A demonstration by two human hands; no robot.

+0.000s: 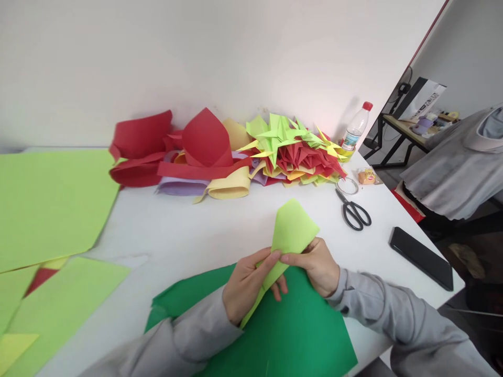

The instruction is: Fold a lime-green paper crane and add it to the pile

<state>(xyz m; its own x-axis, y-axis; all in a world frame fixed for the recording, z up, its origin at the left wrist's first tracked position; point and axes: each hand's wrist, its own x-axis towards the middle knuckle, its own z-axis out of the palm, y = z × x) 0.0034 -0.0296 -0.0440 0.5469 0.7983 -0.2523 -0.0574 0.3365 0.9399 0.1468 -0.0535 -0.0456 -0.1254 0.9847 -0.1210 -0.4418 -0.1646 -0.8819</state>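
Left hand (245, 287): closed on a light-green folded paper piece (294, 230), thumb on the upper face, fingertips showing below its right edge. Right hand (321, 266): also closed on the piece, thumb on the upper face, remaining fingers behind. The two thumb tips meet almost end to end across the piece, at the base of its broad section; neither hand is clearly nearer to this point.

Long axis of the piece: diagonal, from the narrow tail under the left hand, through the thumbs, to the broad, pointed end beyond both hands and slightly to the right. The fold layers beneath the left palm are hidden; their number cannot be told.

Pose: left forearm enters from the near left, right forearm from the near right; both wrists are raised over a dark-green rectangular paper sheet (302, 324) on the white tabletop (188, 230).

Beyond the right hand, to its right: black-handled metal scissors (356, 213); farther right and nearer the person, a black flat phone (422, 257). Straight beyond the hands, against the wall: a heap of multicoloured folded paper stars (293, 149). Left of the left hand: large light-green paper sheets (51, 204).
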